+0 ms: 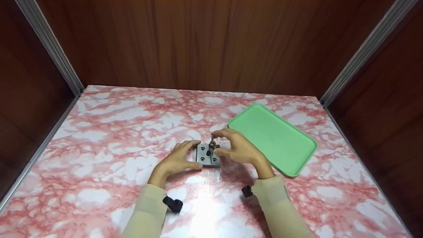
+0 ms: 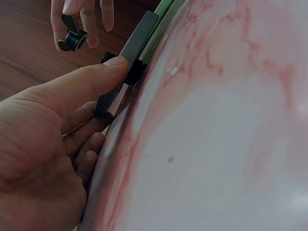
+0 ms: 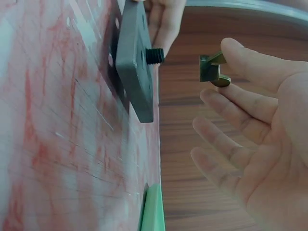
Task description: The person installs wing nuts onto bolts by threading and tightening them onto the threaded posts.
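Note:
A grey metal plate (image 1: 208, 160) with countersunk holes lies on the table, a black threaded stud (image 3: 155, 56) standing up from its middle. My left hand (image 1: 178, 158) grips it by its edges, thumb on the near side and fingers on the far side. Between thumb and index finger, my right hand (image 1: 239, 147) pinches a brass-coloured wing nut (image 3: 210, 69) by its wings. In the right wrist view a gap separates the nut from the stud's tip. The other right fingers are spread apart.
A light green tray (image 1: 274, 138) lies to the right, just beyond the right hand and forearm. The marbled red and white table (image 1: 109, 132) is enclosed by dark wood panels (image 1: 198, 46) at the back and sides, with metal corner posts (image 1: 54, 49).

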A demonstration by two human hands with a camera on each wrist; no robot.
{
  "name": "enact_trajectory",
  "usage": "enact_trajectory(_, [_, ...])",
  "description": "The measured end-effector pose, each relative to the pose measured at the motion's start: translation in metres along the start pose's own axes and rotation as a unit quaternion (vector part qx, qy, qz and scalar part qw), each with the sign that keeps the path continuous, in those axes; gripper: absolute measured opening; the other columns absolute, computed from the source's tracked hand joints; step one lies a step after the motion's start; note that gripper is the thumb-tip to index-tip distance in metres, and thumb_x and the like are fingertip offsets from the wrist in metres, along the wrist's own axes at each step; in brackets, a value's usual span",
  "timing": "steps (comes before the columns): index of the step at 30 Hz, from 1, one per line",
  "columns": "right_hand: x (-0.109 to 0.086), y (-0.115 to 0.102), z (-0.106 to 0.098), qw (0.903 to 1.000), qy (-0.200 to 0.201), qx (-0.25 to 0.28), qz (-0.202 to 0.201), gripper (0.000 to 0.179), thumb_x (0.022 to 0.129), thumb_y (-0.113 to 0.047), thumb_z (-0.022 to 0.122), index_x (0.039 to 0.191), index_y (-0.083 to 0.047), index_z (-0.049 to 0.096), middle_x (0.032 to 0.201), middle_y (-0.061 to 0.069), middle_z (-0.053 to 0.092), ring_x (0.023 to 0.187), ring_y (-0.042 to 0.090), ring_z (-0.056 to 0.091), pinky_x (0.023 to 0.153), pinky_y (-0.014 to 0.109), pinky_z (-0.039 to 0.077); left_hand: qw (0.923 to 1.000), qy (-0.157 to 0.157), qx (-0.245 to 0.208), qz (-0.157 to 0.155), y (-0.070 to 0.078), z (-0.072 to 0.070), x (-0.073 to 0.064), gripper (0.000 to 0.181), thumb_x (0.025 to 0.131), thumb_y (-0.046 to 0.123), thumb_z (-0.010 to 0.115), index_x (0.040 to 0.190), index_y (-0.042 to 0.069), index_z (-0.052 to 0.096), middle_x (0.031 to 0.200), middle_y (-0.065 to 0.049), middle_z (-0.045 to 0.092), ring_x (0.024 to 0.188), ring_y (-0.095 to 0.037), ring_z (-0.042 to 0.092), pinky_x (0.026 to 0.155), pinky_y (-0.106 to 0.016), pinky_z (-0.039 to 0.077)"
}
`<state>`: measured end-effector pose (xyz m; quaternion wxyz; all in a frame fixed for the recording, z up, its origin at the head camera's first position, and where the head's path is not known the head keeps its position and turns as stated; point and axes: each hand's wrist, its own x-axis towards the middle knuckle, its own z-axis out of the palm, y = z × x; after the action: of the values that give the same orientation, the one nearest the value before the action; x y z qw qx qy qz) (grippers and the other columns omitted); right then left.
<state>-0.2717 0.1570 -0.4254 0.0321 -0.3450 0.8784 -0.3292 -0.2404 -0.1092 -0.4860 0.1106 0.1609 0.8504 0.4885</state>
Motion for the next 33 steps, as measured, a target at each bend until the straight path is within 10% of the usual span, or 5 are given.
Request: enact_trajectory(33, [0.005, 0.004, 0.013, 0.9973, -0.068, -0.030, 0.004, 0.059, 0.096, -0.024, 0.082, 0.149, -0.007, 0.060, 0.146, 0.011, 0.065, 0.137, 0.028, 0.058, 0.116, 0.048, 0.045, 1.0000, -0.001, 0.003, -0.005, 0.001, -0.001, 0.000, 0.093, 0.082, 0.028, 0.093, 0.162, 0.021, 0.045, 0.155, -0.005, 0.052, 0.141, -0.028, 0.040, 0.120, -0.054, 0.034])
